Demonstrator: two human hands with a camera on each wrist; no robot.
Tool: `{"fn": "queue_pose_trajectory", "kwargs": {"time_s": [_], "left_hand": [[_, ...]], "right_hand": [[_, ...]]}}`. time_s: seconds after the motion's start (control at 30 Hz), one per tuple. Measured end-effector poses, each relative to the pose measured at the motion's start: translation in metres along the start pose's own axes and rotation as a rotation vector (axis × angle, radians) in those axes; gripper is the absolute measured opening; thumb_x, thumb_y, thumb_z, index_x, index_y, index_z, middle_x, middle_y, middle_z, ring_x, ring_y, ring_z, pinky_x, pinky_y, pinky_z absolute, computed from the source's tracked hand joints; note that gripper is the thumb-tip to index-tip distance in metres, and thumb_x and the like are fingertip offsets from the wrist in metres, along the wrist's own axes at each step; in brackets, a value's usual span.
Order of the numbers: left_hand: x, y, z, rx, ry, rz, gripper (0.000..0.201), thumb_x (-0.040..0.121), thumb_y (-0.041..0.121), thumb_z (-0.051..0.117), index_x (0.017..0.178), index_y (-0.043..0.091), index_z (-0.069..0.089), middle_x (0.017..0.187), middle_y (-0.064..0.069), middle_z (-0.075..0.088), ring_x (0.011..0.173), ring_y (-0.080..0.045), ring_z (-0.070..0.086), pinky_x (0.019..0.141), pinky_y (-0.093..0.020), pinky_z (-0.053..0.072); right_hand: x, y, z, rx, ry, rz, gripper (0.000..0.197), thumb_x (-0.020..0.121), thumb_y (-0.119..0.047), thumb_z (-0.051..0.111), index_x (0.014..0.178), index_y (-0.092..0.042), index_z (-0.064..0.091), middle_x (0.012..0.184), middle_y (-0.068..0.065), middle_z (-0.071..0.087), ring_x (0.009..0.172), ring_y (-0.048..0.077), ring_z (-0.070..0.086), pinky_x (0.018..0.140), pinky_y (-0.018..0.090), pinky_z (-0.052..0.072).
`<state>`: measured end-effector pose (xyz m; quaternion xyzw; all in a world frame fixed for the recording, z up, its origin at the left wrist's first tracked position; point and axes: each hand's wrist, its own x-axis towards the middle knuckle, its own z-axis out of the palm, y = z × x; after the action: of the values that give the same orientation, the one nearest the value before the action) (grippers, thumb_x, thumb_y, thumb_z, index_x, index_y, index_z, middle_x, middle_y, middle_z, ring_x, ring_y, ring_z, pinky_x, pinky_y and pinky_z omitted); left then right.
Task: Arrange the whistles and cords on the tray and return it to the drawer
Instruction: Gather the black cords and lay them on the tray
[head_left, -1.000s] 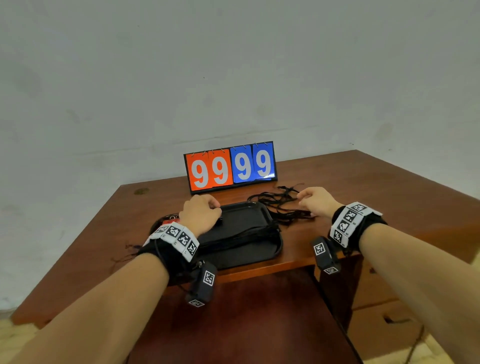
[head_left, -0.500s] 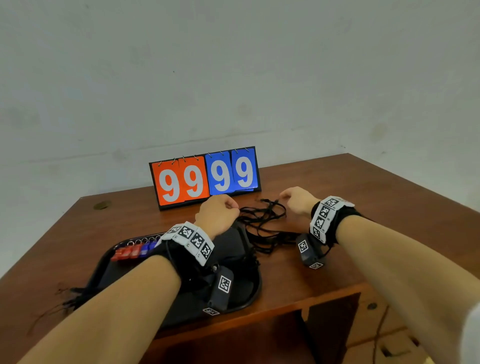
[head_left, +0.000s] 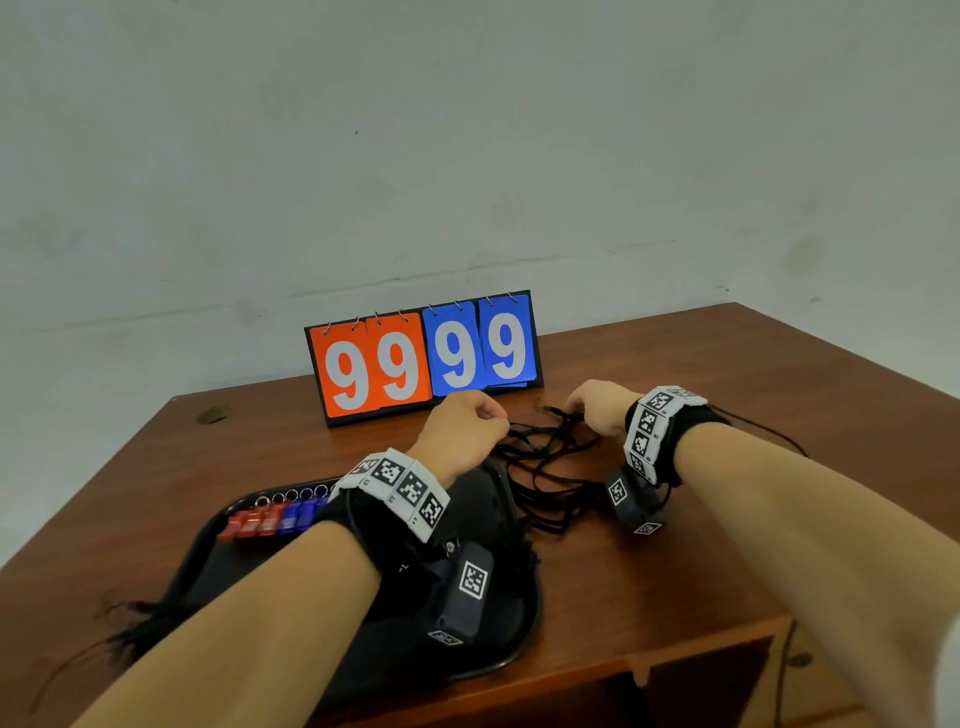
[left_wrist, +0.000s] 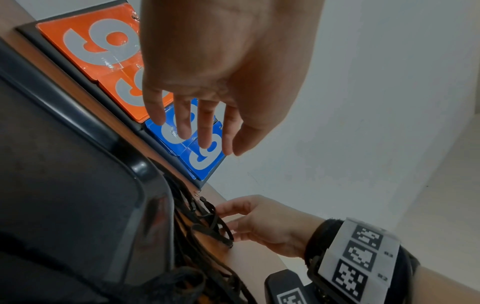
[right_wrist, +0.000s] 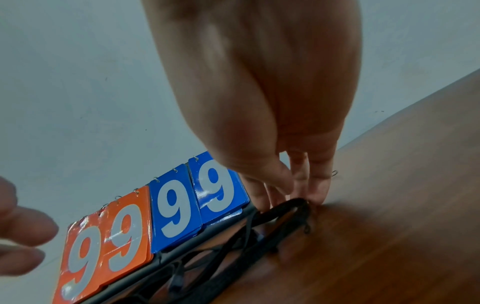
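- The black tray is sitting on the wooden table near its front edge, partly hidden under the left forearm.
- A row of red and blue whistles is lying along the tray's far left side, with small metal rings showing just behind them.
- A loose tangle of black cords is lying on the table just right of the tray, between the two hands; more cord ends are trailing off the tray's left edge.
- The left hand is hovering above the tray's far right corner, its fingers hanging loosely apart and holding nothing.
- The right hand is reaching down at the far side of the tangle, its fingertips pressed together on a loop of cord against the table.
- An orange and blue flip scoreboard showing four nines is standing upright behind the hands, near the wall.
- Each wrist is wearing a band with black-and-white square markers and a small dark camera.
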<state>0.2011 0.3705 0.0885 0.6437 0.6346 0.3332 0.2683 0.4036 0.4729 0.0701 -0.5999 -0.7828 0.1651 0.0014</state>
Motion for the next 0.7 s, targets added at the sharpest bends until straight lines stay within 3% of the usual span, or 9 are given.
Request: {"fn": "queue_pose_trajectory", "kwargs": {"time_s": [0.2, 0.4, 0.5, 0.7], "left_hand": [[-0.005, 0.0, 0.003, -0.007, -0.015, -0.003, 0.008, 0.089, 0.02, 0.063, 0.095, 0.024, 0.068, 0.098, 0.005, 0.066, 0.094, -0.011, 0.063, 0.089, -0.032, 0.054], [-0.012, 0.003, 0.002, -0.012, -0.019, 0.0, 0.008, 0.089, 0.02, 0.063, 0.094, 0.025, 0.068, 0.097, 0.004, 0.066, 0.093, -0.012, 0.063, 0.088, -0.032, 0.054], [-0.016, 0.005, 0.002, -0.013, -0.017, -0.001, 0.008, 0.089, 0.02, 0.063, 0.094, 0.025, 0.067, 0.096, 0.005, 0.066, 0.093, -0.012, 0.063, 0.087, -0.031, 0.053], [-0.022, 0.005, 0.004, -0.012, -0.021, -0.006, 0.009, 0.088, 0.019, 0.063, 0.092, 0.024, 0.069, 0.098, 0.005, 0.067, 0.095, -0.011, 0.063, 0.089, -0.031, 0.053]], "right_hand": [[-0.012, -0.001, -0.004, -0.034, 0.015, 0.07, 0.05, 0.087, 0.016, 0.048, 0.127, -0.01, 0.064, 0.131, 0.009, 0.061, 0.117, 0.029, 0.059, 0.091, 0.03, 0.051], [-0.024, 0.006, -0.004, -0.056, -0.013, 0.151, 0.038, 0.087, 0.011, 0.058, 0.121, -0.005, 0.066, 0.122, 0.011, 0.066, 0.109, 0.028, 0.064, 0.083, 0.029, 0.054], [-0.029, 0.008, -0.004, -0.067, -0.005, 0.194, 0.031, 0.088, 0.001, 0.065, 0.118, -0.002, 0.065, 0.118, 0.014, 0.068, 0.107, 0.029, 0.066, 0.087, 0.033, 0.056], [-0.038, 0.019, -0.004, -0.038, -0.032, 0.283, 0.041, 0.085, -0.022, 0.076, 0.117, 0.0, 0.062, 0.111, 0.015, 0.07, 0.098, 0.029, 0.069, 0.084, 0.035, 0.057]]}}
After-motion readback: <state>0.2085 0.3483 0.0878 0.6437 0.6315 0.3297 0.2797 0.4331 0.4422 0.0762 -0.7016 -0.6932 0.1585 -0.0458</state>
